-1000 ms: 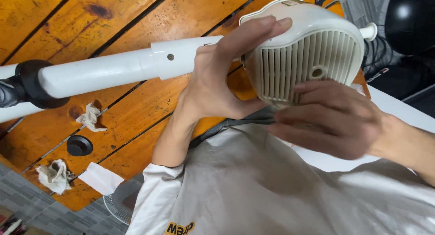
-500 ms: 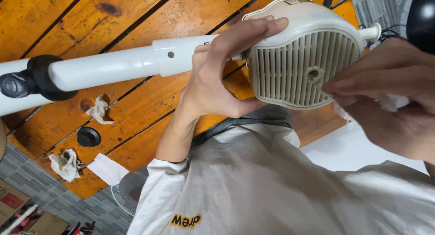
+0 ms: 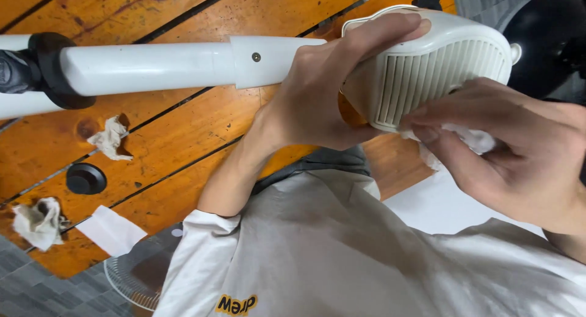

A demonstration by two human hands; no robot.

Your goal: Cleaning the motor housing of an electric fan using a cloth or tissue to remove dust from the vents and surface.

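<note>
Near right: our right hand (image 3: 519, 155) pinches crumpled white tissue (image 3: 467, 140) against ribbed cream plastic fan motor housing (image 3: 439, 60). Our left hand (image 3: 323, 91) clamps housing top, far centre. Risk: tissue snags, tears in grille slots; one-handed hold could slip, white pole (image 3: 152, 66) swings.

The fan motor housing (image 3: 439, 54) is smooth, cream, slightly glossy plastic with a ribbed grille, its pole (image 3: 159, 66) glossy white plastic, the tissue (image 3: 467, 140) soft crumpled white paper, the tabletop (image 3: 201, 127) varnished, knotty orange wood, and the sleeve (image 3: 201, 262) matt cloth.
</note>
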